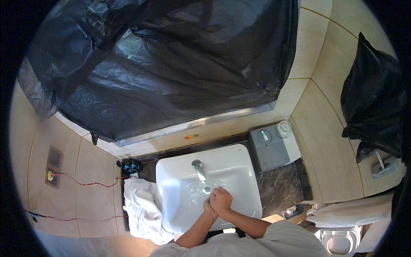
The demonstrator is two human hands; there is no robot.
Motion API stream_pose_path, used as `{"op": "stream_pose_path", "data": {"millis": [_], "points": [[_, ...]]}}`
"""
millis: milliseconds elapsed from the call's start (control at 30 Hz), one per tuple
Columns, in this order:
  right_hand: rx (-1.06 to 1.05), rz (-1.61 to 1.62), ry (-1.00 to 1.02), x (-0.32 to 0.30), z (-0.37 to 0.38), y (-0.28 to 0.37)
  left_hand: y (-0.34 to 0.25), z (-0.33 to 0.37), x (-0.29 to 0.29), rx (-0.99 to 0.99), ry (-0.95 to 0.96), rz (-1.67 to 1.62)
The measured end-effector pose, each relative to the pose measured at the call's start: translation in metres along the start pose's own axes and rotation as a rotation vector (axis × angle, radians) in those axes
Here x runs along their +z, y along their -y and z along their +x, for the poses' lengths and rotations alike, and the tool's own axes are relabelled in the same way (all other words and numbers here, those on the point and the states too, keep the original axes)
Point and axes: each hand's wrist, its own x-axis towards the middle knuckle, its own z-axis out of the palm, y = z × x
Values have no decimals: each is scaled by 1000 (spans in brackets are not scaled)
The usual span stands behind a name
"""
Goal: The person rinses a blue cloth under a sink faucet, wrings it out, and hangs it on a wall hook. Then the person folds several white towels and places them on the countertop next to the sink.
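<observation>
My two hands are pressed together over the front part of the white washbasin [233, 171]. My right hand [221, 200] lies on top with its fingers curled round my left hand [208, 209]. The left hand's fingers are mostly hidden beneath it. Just beyond them is the round drain [207, 189]. A chrome faucet [199, 170] stands at the back of the basin, its spout pointing toward the hands. Whether water runs from it is hard to make out. Both forearms come up from the lower edge.
A crumpled white towel [143, 207] lies left of the basin. On the dark marble counter [280, 188] at right stands a grey box [267, 147]. Black plastic sheeting [192, 64] covers the wall ahead. Thin red wires [87, 184] run at left; a toilet [340, 242] stands lower right.
</observation>
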Motion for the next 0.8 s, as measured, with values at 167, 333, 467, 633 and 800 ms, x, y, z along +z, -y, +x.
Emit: {"op": "stream_pose_path", "data": {"millis": [167,333,467,633,800], "points": [[184,7,47,15,-13,-28,8,-10,9,-28,-63,100],[329,258,226,13,-20,-68,-10,-2,-18,-134,-91,129],[-35,406,479,-5,-25,-83,-10,-9,-13,4,-98,222],[195,552,606,-15,-21,-82,-6,-41,2,140,23,576],[455,916,771,-41,-7,-81,1,-71,20,403,32,912]]}}
